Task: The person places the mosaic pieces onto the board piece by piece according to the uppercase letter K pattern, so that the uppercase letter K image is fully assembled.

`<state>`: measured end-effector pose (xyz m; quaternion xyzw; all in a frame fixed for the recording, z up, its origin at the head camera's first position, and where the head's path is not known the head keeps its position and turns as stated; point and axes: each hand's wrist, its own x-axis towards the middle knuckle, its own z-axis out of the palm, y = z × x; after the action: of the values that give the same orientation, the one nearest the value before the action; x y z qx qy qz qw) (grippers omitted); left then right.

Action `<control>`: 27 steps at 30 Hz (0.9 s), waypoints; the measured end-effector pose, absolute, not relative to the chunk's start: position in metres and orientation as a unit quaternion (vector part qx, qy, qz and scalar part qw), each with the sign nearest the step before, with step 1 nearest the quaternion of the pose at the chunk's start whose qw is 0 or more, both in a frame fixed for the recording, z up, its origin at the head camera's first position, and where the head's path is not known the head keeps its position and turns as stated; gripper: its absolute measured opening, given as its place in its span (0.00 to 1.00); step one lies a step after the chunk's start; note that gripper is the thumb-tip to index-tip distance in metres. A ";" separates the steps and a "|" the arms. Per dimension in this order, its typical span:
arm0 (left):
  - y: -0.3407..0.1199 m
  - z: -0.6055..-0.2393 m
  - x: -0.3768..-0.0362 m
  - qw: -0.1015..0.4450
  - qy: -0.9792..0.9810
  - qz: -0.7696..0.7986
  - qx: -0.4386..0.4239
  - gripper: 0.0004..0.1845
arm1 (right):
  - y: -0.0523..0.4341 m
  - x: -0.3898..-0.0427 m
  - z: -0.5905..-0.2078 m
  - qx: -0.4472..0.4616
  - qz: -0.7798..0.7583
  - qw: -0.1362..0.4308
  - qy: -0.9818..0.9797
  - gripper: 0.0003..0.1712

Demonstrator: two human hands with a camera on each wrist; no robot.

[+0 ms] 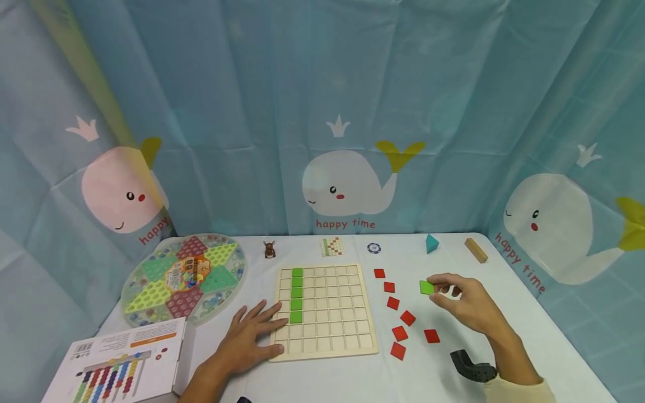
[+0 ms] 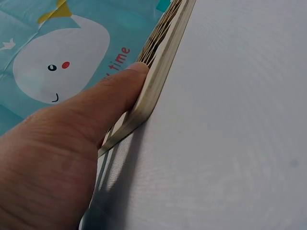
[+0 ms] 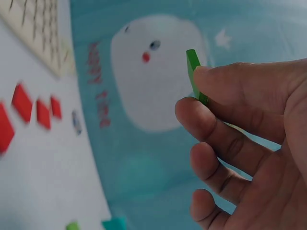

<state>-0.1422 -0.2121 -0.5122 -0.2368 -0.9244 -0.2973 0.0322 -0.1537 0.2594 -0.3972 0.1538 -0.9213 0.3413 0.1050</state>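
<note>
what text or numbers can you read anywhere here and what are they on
"happy time": backdrop cloth, under the middle whale; again by the right whale; left one partly hidden.
"10": round chip, barely legible.
Print on the box, marble board and pattern card: too small to read.

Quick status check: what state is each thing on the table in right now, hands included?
Right hand: grip pinching green tile, lifted off the table.
Left hand: flat, fingers on the board's left edge.
Grid board: flat, five green tiles stacked in one column.
Red tiles: loose, right of board.
</note>
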 end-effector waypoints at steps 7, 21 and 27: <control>-0.211 -0.513 -0.143 0.031 -0.924 -0.300 -0.237 0.30 | 0.229 -0.142 -0.384 0.188 0.356 0.130 -0.906 0.17; -0.213 -0.511 -0.143 0.031 -0.924 -0.294 -0.243 0.30 | 0.151 -0.143 -0.382 0.317 0.418 0.113 -0.844 0.18; -0.212 -0.512 -0.143 0.032 -0.923 -0.296 -0.244 0.30 | 0.115 -0.143 -0.397 0.322 0.428 0.082 -0.841 0.16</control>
<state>-0.1425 -0.2116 -0.5122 -0.2437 -0.9229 -0.2964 0.0324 -0.1435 0.1148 -0.3970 0.3217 -0.8408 0.4277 0.0818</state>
